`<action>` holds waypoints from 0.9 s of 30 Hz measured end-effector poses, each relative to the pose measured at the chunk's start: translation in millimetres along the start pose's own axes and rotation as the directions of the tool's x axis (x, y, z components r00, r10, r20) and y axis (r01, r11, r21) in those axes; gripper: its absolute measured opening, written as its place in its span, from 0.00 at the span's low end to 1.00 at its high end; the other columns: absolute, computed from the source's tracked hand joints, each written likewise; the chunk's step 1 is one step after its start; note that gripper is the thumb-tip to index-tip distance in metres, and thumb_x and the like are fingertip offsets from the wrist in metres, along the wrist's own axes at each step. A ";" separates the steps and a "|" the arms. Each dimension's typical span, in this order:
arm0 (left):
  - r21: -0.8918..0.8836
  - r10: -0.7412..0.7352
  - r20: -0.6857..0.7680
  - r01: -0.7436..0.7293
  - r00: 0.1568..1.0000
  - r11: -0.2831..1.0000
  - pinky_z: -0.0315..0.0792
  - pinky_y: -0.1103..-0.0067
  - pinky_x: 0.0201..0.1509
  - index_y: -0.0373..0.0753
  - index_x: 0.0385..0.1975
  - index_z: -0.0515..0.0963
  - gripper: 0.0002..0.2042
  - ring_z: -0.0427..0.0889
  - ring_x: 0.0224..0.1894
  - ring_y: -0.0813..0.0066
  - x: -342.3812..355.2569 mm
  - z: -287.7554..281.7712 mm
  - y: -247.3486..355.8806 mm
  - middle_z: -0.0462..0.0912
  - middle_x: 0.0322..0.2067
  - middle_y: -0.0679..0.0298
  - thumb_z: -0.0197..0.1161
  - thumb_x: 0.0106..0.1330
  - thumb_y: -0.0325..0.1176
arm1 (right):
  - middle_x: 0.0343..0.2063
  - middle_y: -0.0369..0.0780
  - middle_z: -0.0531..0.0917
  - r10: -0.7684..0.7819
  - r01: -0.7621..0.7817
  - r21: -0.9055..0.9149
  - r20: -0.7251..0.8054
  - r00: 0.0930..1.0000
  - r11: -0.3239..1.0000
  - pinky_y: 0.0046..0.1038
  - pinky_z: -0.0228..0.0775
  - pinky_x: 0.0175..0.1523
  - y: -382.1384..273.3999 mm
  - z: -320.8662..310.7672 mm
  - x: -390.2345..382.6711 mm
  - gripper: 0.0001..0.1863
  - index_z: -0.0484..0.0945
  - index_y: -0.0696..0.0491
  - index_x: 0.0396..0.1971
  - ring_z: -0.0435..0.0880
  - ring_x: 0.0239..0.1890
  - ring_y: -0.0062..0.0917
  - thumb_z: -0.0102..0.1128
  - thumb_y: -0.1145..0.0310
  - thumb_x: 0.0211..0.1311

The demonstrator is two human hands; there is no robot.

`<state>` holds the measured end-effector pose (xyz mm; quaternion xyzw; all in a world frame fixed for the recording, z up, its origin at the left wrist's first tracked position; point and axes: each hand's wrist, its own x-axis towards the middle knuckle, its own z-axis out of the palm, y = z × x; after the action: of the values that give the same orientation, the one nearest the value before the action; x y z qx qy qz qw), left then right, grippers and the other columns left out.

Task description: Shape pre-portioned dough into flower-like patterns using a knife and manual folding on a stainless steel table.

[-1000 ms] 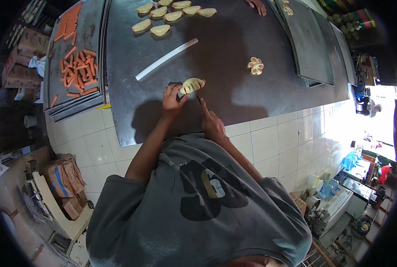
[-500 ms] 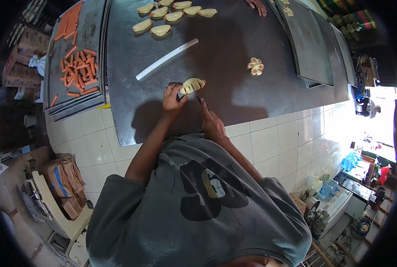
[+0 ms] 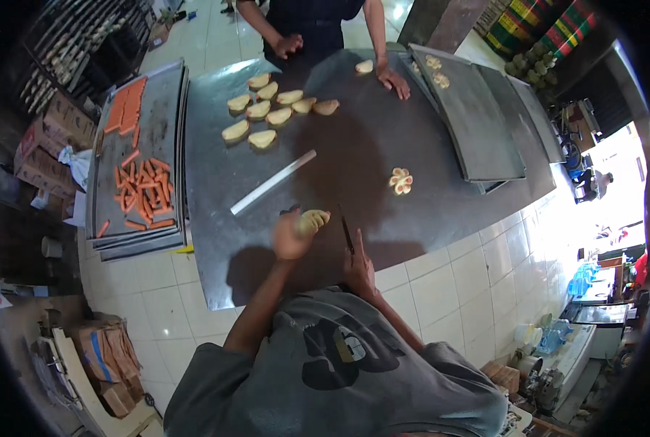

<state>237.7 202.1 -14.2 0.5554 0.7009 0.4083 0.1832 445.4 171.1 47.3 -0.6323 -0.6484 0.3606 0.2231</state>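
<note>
My left hand (image 3: pixel 290 239) is smeared by motion and closed on a slit, sausage-filled dough piece (image 3: pixel 316 219) near the front of the steel table (image 3: pixel 237 240). My right hand (image 3: pixel 358 266) grips a thin knife (image 3: pixel 347 229), its blade tip pointing up the table, just right of that piece. A long white straight bar (image 3: pixel 272 182) lies diagonally beyond my left hand. A flower-shaped dough piece with sausage slices (image 3: pixel 401 180) lies to the right. Several filled, folded dough pieces (image 3: pixel 261 109) sit at the back left.
Stacked trays with orange sausages (image 3: pixel 179 146) stand at the left. Metal trays (image 3: pixel 478 138) rest at the right, some bearing shaped dough. Across the table stands a co-worker (image 3: pixel 303 33), one hand (image 3: pixel 392 81) on the surface near a small dough piece. Boxes and crates (image 3: pixel 52 146) line the walls.
The view has tilted up, showing the co-worker's torso and both hands. My left hand has moved and blurred; the knife has drawn away from the dough piece to the right.
</note>
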 end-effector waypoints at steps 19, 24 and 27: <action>0.042 0.127 0.004 -0.127 0.992 0.991 0.66 0.61 0.59 0.43 0.55 0.78 0.28 0.74 0.56 0.54 -11.2 6.4 -18.6 0.76 0.53 0.58 0.69 0.58 0.53 | 0.53 0.58 0.79 0.072 -0.081 0.051 0.148 0.986 0.995 0.47 0.72 0.58 -11.3 -3.8 21.1 0.32 0.52 0.50 0.73 0.78 0.55 0.56 0.49 0.61 0.74; 0.081 0.065 0.063 -0.070 0.996 0.994 0.66 0.61 0.57 0.41 0.55 0.77 0.31 0.74 0.54 0.51 -6.7 7.6 -22.5 0.76 0.50 0.53 0.67 0.59 0.58 | 0.53 0.60 0.78 -0.363 0.361 0.031 0.052 0.931 0.932 0.51 0.72 0.55 10.3 7.2 33.3 0.31 0.53 0.46 0.73 0.78 0.55 0.57 0.47 0.69 0.71; -0.027 0.076 0.098 -0.074 0.992 0.997 0.67 0.60 0.57 0.41 0.56 0.76 0.32 0.75 0.54 0.51 10.6 -2.2 -16.4 0.77 0.51 0.53 0.71 0.55 0.54 | 0.51 0.58 0.79 -0.231 0.229 0.042 0.071 0.970 0.973 0.51 0.72 0.53 6.9 6.3 32.4 0.32 0.57 0.46 0.72 0.79 0.52 0.57 0.48 0.72 0.68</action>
<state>222.5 210.3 -23.5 0.5986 0.6649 0.3951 0.2088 442.0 201.3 32.6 -0.5350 -0.7190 0.3669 0.2494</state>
